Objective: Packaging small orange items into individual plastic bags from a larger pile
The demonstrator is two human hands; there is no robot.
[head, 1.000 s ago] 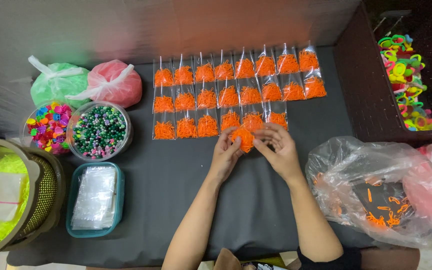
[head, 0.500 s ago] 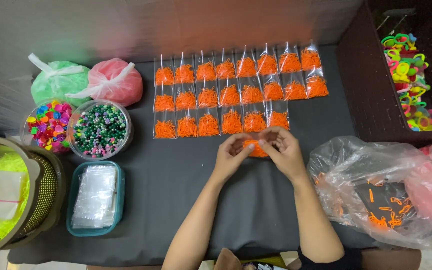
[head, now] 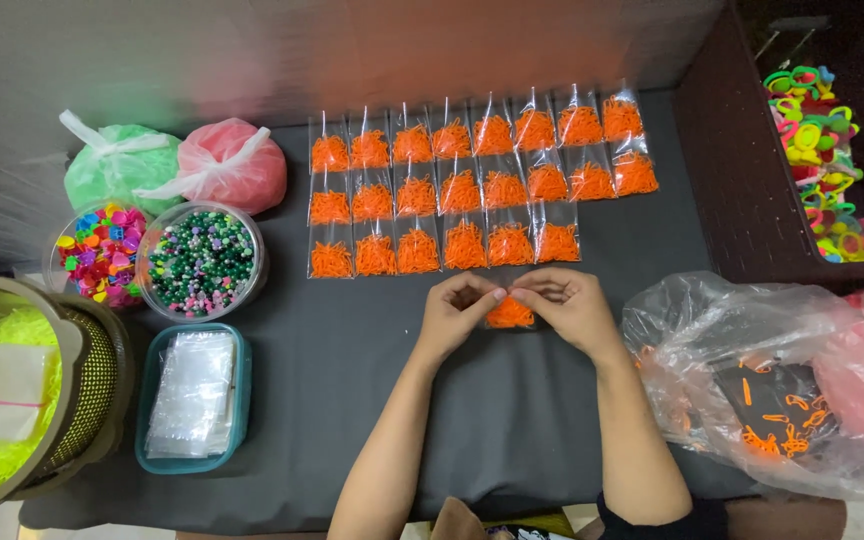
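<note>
Both hands meet over the dark worktop, just below the rows of filled packets. The left hand and the right hand each pinch the top edge of one small clear packet of orange bits, thumb and forefinger tips pressed together on it, the two pinches nearly touching at the middle. The packet hangs between the hands and just beneath the fingertips, its orange filling gathered at the bottom, low over the cloth; whether it touches the cloth cannot be told. Just beyond it lie the finished packets in three rows, flat and side by side, the nearest row close to the fingers but apart from them. To the right, near the right forearm, sits a crumpled clear plastic bag with a few loose orange pieces inside. Well to the left stand a teal tray of empty clear bags, a round tub of green beads, a tub of mixed coloured pieces, and two knotted bags, green and pink.
</note>
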